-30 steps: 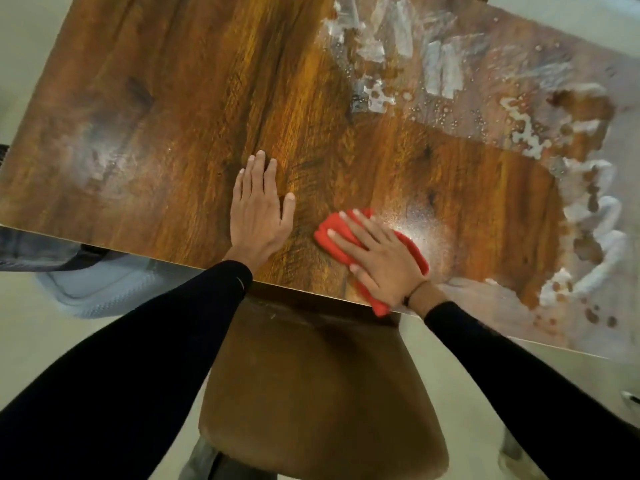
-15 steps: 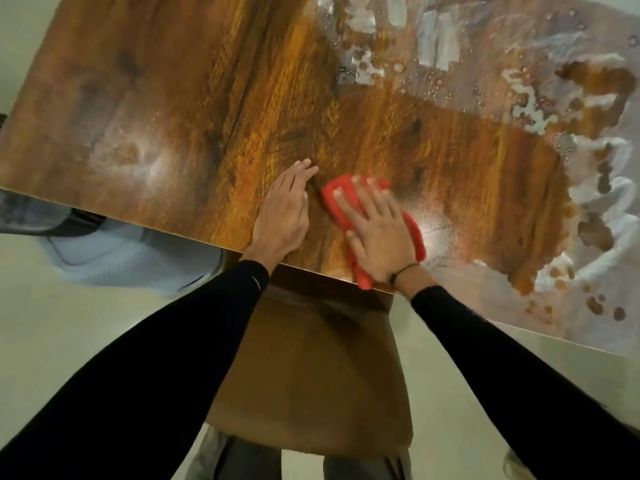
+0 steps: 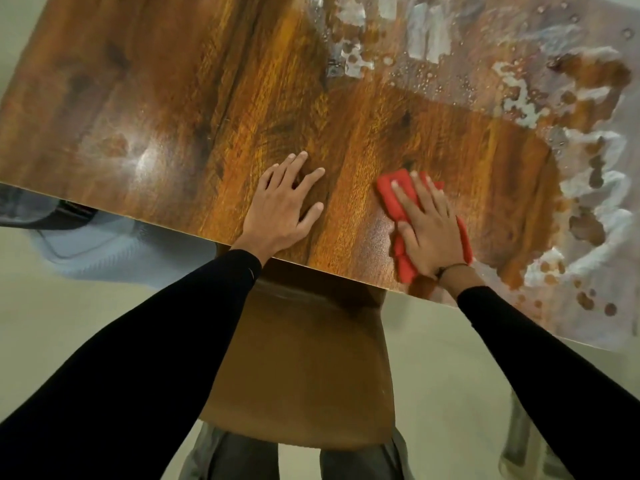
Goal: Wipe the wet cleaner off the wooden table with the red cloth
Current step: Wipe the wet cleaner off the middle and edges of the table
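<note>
Head view showed the right hand (image 3: pixel 431 233) pressing the red cloth (image 3: pixel 394 194) flat on the tabletop (image 3: pixel 173 98) near its front edge, fingers extended and spread. The left hand (image 3: pixel 280 209) rested flat beside it, fingers splayed, holding nothing. Wiping appeared partly complete: wet cleaner (image 3: pixel 595 188) remained at the right and far side. The next stroke probably required carrying the cloth rightward into that residue.
</note>
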Demonstrator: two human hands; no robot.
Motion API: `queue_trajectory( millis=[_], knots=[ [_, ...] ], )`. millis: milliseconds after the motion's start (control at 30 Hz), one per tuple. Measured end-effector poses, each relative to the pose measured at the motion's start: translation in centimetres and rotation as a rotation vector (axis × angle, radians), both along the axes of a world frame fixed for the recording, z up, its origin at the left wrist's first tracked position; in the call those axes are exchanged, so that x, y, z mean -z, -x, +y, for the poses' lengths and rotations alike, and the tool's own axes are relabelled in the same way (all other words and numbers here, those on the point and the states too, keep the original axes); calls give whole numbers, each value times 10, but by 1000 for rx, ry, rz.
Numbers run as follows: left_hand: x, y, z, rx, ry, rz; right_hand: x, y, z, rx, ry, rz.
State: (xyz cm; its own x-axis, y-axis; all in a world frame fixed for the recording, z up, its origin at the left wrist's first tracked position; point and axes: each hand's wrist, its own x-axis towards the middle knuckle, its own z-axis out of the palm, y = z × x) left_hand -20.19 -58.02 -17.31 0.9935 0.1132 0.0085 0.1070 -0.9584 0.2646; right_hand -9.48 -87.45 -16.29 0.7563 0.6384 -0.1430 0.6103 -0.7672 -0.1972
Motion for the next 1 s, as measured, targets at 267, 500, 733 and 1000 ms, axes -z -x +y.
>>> queue_trajectory(
  millis=[267, 500, 733, 1000],
  knots=[
    [3, 0, -1, 1, -84, 24, 14, 40, 3, -254, 40, -13],
    [6, -4, 1, 12, -111, 17, 8, -11, -68, 23, 22, -28],
    [11, -2, 3, 7, -119, 9, 7, 16, 36, 566, 13, -21],
    [7, -4, 1, -2, -126, 22, 16, 72, -28, 25, 2, -37]
  ],
)
